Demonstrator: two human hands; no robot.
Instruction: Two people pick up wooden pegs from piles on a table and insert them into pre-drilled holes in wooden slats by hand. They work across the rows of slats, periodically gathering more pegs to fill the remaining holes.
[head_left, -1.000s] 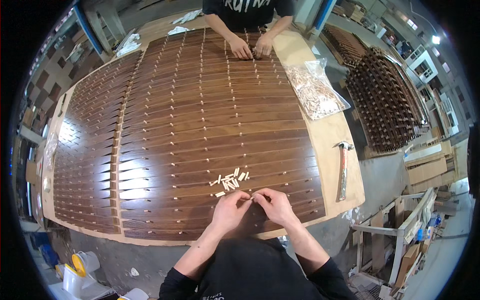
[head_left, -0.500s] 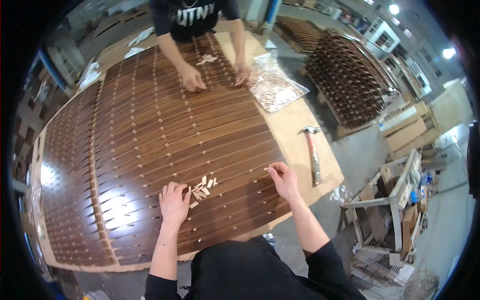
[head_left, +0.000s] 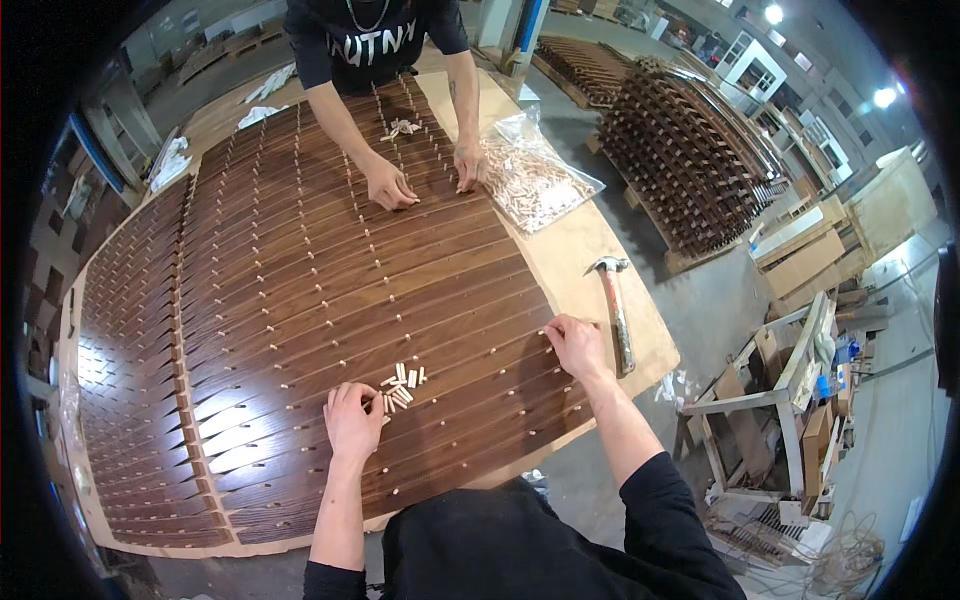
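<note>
Dark brown wooden slats (head_left: 440,310) lie side by side on the table, with pale dowels standing in rows of holes along them. Curled at the left edge of a small pile of loose wooden dowels (head_left: 404,383) is my left hand (head_left: 354,422), thumb and fingers closed; what they pinch is mostly hidden. Further right, my right hand (head_left: 578,347) pinches a small pale dowel (head_left: 545,331) at the right ends of the slats. Across the table, a co-worker's two hands (head_left: 390,187) work low over the same slats.
A hammer (head_left: 617,310) lies on the tan board to the right of the slats. Behind it rests a clear bag of dowels (head_left: 535,180). More loose dowels (head_left: 401,129) lie by the co-worker. Slatted panels (head_left: 685,150) are stacked on a pallet; a wooden frame (head_left: 790,400) stands at right.
My left hand has shifted slightly nearer to me, still beside the pile. My right hand has moved a little to the right. The view has shifted somewhat, and the co-worker's hands remain over the slats.
</note>
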